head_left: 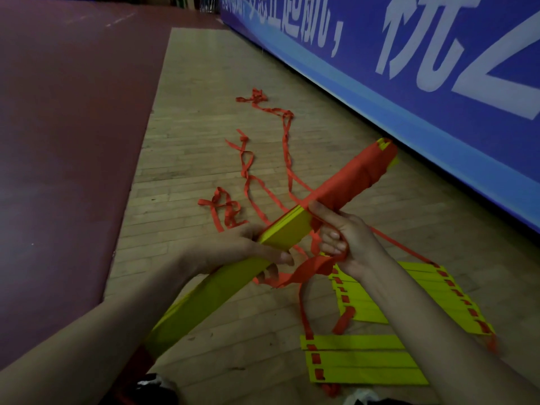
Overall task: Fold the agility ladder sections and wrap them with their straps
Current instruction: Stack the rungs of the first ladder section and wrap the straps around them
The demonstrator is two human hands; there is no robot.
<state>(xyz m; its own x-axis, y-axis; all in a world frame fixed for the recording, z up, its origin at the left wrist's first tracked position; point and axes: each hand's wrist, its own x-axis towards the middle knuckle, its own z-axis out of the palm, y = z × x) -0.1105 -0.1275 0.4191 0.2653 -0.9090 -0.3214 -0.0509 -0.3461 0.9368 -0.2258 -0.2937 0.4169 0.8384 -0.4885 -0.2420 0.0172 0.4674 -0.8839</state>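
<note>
- Head view: left hand (251, 249) grips the folded yellow ladder bundle (289, 229) at mid-length, fingers curled round it.
- Right hand (350, 238), just beside that grip, pinches the red strap (309, 267); beyond it, windings cover the bundle's far end.
- Loose rungs (409, 293) lie below the right hand.

Looks like smooth, matt plastic on the stacked bundle of flat yellow ladder rungs (287, 229). Wound round the bundle's far end, thin red woven cloth strap (353, 179), soft and dull, creased where loose beyond the bundle. Beneath the bundle, pale wooden plank floor (187, 147), worn, faintly shiny. Left of the bundle, dark-red sports flooring (58, 127), smooth and matt. Right of the bundle, blue printed banner (359, 62), slightly glossy.
</note>
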